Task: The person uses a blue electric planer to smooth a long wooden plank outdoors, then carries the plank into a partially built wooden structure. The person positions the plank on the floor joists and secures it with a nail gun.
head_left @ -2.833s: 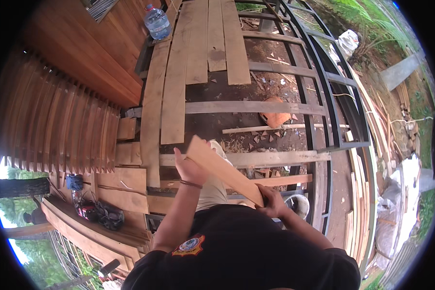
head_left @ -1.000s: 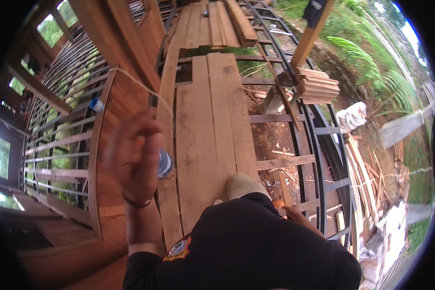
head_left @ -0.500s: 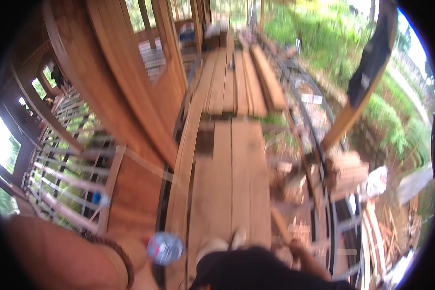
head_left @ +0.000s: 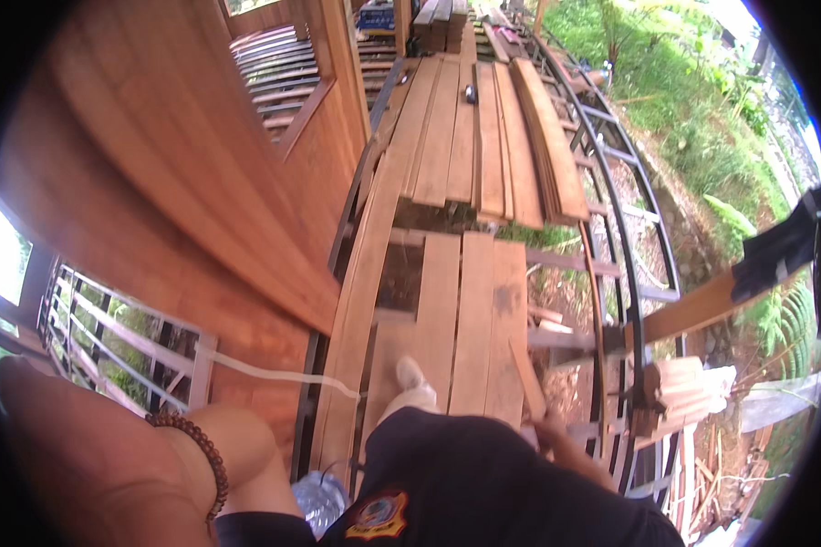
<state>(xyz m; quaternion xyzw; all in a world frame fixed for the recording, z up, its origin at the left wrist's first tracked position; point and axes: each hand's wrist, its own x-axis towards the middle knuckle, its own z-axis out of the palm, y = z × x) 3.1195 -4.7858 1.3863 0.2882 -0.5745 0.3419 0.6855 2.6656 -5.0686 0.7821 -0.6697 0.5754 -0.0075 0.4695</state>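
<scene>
My left arm comes in at the lower left with a brown beaded bracelet at the wrist, and my left hand hangs below it. Just beyond that hand is a clear, bluish plastic bottle, which it seems to grip; the fingers themselves are hidden. On the other side of my dark shirt, my right hand is closed round the near end of a narrow wooden strip. The strip points forward over the edge of the plank walkway. One light shoe shows on the planks.
A gap opens in the walkway, left of centre. Loose boards lie farther ahead. A wooden wall rises on the left. Black metal framing, a slanted post and a wood bundle are on the right.
My view has tilted and shifted, and the walkway's near part sits lower in it. One foot has come forward. The bottle is now partly behind my shirt; the wooden strip stays in my right hand.
</scene>
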